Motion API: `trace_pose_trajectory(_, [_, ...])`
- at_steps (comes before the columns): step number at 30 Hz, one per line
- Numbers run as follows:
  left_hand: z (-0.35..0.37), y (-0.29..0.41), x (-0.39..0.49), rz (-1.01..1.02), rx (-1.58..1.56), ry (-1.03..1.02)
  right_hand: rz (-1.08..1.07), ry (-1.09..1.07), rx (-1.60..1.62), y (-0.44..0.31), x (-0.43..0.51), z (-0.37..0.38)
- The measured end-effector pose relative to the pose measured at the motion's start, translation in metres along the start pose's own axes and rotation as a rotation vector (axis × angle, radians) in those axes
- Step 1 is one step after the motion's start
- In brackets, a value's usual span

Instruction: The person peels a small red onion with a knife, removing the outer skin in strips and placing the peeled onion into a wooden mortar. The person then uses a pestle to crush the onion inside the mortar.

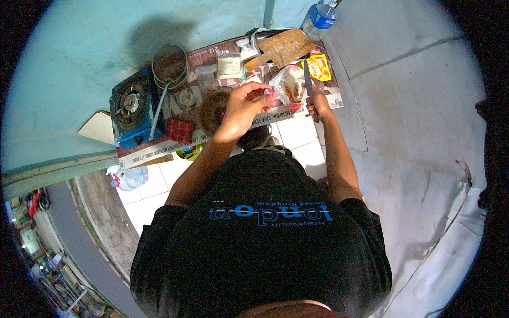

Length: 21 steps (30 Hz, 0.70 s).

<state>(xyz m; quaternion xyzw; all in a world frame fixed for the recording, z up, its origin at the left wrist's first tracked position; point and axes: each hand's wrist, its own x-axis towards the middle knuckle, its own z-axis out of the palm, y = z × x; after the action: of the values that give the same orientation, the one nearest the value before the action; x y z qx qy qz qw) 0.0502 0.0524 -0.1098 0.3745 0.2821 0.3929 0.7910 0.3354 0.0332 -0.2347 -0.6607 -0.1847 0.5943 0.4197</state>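
Observation:
Between the thumb and fingers of my left hand [243,109] is a small pink-purple piece [270,92], probably a peeled shallot. My right hand [320,104] grips the handle of a kitchen knife [307,79], its dark blade pointing away from me. The blade stands apart from the piece. Beneath and between my hands, a clear plastic bag [284,81] lies open on the table, with brownish scraps inside that I cannot make out. Just beyond the knife is a yellow Palmia sachet [319,67].
A wooden cutting board [286,45] rests at the back, near a large water bottle [321,19]. Leftward are a lidded plastic tub [229,65], a drinking glass [185,97], a dark round dish [210,109], a red cloth [180,130], a metal pot [170,65] and a blue gas stove [135,107].

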Motion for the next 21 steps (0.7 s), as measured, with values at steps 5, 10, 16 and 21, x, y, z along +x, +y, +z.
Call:
trace_pose_trajectory(5, [-0.002,-0.002,0.001,-0.001,0.013,0.021,-0.045,-0.062,-0.211,0.008,0.023,-0.01])
trace_pose_trajectory(10, [0.002,0.002,0.001,0.014,0.137,0.045,-0.28,0.195,-0.41,0.026,0.047,-0.015])
trace_pose_trajectory(16, [0.008,0.008,0.001,-0.026,0.188,0.061,-0.509,0.272,-0.459,0.026,0.064,-0.018])
trace_pose_trajectory(21, [0.012,0.009,0.002,0.0,0.16,0.057,-0.496,0.269,-0.496,0.02,0.06,-0.018])
